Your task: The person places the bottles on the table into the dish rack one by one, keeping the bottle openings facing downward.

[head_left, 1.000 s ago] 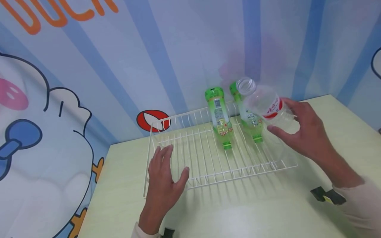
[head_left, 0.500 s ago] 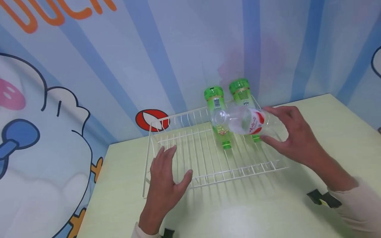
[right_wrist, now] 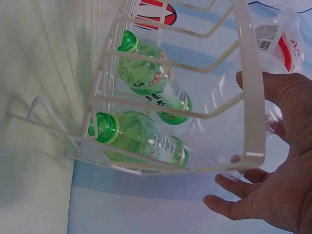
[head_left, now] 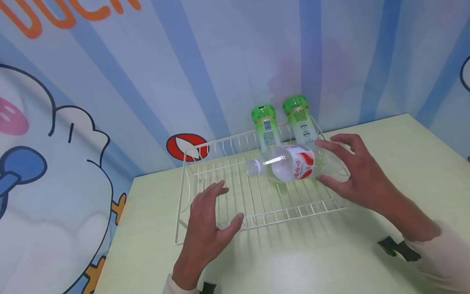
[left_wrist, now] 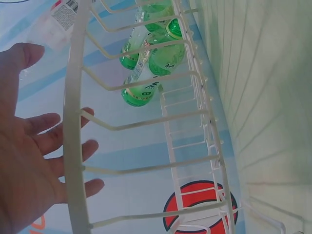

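My right hand (head_left: 367, 179) grips a clear plastic bottle (head_left: 301, 163) near its base, thumb and fingers on opposite sides. The bottle has a red-and-white label and lies sideways in the air over a white wire rack (head_left: 293, 219), its uncapped neck pointing left. Behind it, one green bottle (head_left: 266, 126) and another green bottle (head_left: 300, 118) lean in the rack, bases up at the back rail and necks toward the front. In the left wrist view, my left hand (left_wrist: 29, 146) is beside the rack's front rail, fingers spread, holding nothing.
The rack stands on a pale table (head_left: 293, 261) against a blue striped wall (head_left: 235, 73) with cartoon pictures. Black straps (head_left: 398, 248) show at the right sleeve. Raised wire sides (right_wrist: 251, 87) border the rack.
The clear bottle has swung from tilted upward at the right to nearly level, moving left and nearer over the rack with my right hand. My left hand has shifted slightly right.
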Action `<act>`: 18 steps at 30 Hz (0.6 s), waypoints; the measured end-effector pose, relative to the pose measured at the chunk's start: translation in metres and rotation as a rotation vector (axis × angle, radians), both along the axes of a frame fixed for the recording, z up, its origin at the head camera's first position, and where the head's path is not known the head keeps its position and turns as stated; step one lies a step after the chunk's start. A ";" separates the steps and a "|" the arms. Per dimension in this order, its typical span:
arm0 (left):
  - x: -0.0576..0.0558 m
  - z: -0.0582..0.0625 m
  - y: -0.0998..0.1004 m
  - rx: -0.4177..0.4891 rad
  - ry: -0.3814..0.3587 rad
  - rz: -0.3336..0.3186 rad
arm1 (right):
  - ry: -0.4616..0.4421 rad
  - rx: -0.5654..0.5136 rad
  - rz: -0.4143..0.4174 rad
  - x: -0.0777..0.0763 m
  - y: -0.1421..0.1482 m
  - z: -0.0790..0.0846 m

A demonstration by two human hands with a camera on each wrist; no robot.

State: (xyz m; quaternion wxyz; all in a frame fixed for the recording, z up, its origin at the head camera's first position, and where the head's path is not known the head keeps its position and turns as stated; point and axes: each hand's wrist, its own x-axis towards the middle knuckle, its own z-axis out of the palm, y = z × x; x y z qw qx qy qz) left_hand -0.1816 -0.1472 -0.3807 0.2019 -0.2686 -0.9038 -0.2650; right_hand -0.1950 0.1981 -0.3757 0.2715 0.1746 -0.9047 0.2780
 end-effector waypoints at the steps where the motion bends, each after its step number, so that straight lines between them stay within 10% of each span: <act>1: 0.001 0.000 0.000 0.011 -0.006 -0.010 | -0.003 0.008 0.003 0.001 -0.002 0.000; 18: 0.007 0.001 0.009 0.080 -0.006 -0.097 | 0.012 0.099 0.060 0.011 -0.024 -0.002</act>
